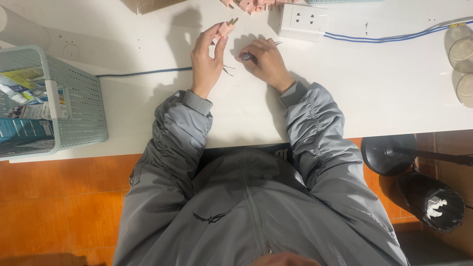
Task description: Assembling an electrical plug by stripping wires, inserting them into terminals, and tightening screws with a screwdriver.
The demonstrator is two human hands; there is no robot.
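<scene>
Left hand: we note our left hand [206, 61] raised over the white counter [374, 88], fingers pinching a small pink plastic two-pin plug [225, 28].
Right hand: our right hand [266, 61] rests on the counter, fingers closed around a small dark tool [246, 57].
Nearby: white socket block [302, 20]; blue cable [143, 73].

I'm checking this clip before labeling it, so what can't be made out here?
Head view only:
- Tool in the right hand: the fingers cover it; only a dark bit shows.
- Pink plug in the left hand: its wire end is hidden behind the thumb.
- Pink parts: cut off by the top edge.
- Basket contents: cut off at left, seen through mesh.
- Clear containers: cut off at right.
</scene>
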